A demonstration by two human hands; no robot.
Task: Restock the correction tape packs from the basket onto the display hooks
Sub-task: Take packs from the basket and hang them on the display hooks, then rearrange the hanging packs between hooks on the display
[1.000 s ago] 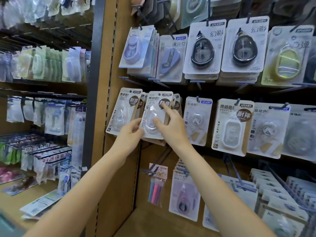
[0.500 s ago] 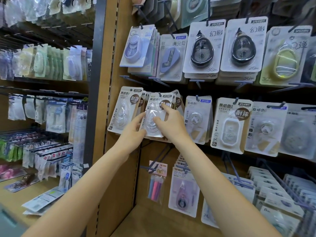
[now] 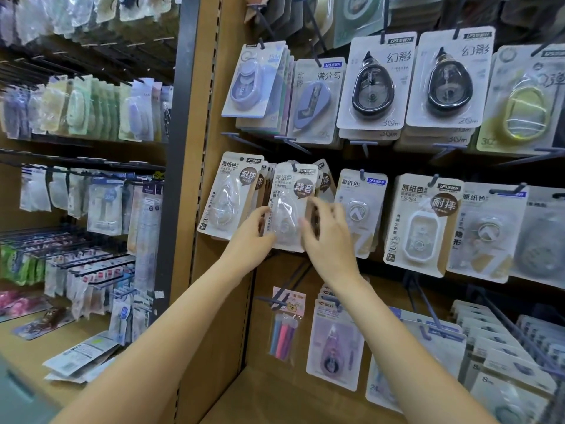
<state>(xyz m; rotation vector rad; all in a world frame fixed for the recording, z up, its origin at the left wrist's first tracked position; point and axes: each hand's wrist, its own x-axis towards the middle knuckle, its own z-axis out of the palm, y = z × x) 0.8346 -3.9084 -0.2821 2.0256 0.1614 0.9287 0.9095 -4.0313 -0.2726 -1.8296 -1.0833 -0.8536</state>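
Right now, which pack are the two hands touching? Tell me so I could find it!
Find the brown pegboard wall and look at its middle row of hooks. The second stack from the left has a clear-bubble correction tape pack in front, with the left hand and right hand at its sides. Unlike its neighbours, its brown badge reads 静音.

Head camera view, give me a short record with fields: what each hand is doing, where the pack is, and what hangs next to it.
view: head camera, stationery display wall
pack in hand: clear-blister correction tape pack with white card, hanging on a dark metal hook, middle row
left hand: fingertips against the pack's left edge
right hand: fingers spread over the pack's right side, blurred
left neighbour: similar white-card pack with a brown badge
right neighbour: white-card pack with a round grey dispenser
basket: not in view
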